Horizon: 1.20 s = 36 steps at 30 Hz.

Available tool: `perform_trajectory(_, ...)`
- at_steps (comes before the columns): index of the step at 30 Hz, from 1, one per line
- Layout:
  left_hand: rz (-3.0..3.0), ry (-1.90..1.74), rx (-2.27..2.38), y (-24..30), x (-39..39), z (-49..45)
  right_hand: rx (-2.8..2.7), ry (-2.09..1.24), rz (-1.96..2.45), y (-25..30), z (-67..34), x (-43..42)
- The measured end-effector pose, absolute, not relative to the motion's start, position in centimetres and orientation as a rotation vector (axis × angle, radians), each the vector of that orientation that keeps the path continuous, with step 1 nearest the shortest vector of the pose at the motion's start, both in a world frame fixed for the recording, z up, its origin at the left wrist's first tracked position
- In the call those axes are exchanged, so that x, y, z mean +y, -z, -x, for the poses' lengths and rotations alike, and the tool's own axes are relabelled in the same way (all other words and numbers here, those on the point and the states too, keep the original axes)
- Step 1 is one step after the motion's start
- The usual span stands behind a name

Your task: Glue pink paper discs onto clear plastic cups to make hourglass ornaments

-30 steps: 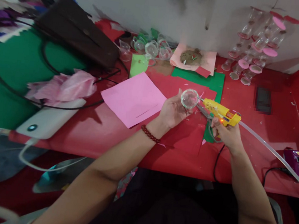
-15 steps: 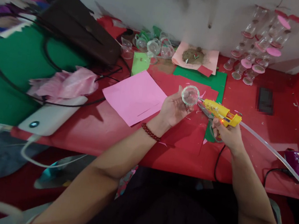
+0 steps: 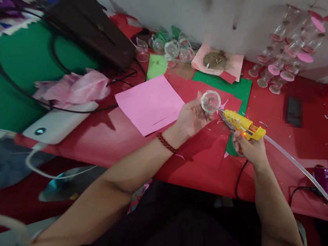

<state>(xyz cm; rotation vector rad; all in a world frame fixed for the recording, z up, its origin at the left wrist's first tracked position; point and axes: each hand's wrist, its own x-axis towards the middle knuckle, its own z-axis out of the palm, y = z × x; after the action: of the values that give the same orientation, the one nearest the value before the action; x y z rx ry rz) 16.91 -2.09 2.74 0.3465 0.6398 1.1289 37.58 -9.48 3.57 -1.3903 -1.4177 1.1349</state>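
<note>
Currently, a red-covered desk (image 3: 90, 148) is stretching across the view, its near edge passing under both forearms and just in front of the person's dark clothing (image 3: 186, 236). Flat red paper (image 3: 205, 147) is lying below the hands, and a square pink paper sheet (image 3: 149, 105) is lying beside the left hand (image 3: 192, 116). A white flat plastic device (image 3: 58, 126) is sitting at the desk's left end, near the front edge.

Compared with a second ago, the desk's things are appearing slightly farther right in view, and the nozzle of the yellow plastic glue gun (image 3: 241, 124) is pointing lower on the cup's right side; both hands are keeping nearly the same hold.

The left hand is turning palm up, its grip closing around a clear round plastic cup (image 3: 210, 101) above the red paper. The right hand (image 3: 251, 148) is wrapping its grip firmly around the glue gun's handle. Whether nozzle and rim are touching is hard to tell.
</note>
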Motion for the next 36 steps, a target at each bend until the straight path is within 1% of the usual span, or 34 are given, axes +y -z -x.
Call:
perform_trajectory(10,-0.254,-1.133,0.689,-3.8,-2.3,-17.2,-1.423,-1.128,1.433,-3.9,-37.3,-9.8)
perform_trajectory(18,-0.259,-1.164,0.716,-4.0,-2.4,-17.4,-1.46,-1.122,1.406,-3.1,-37.4,-9.8)
perform_trajectory(29,-0.255,-1.172,0.698,-3.9,-2.5,-17.6,-1.493,-1.106,1.409,-2.9,-37.2,-9.7)
perform_trajectory(36,-0.313,-1.167,0.701,-2.7,-2.3,-17.6,-1.495,-1.131,1.403,-3.4,-36.9,-9.9)
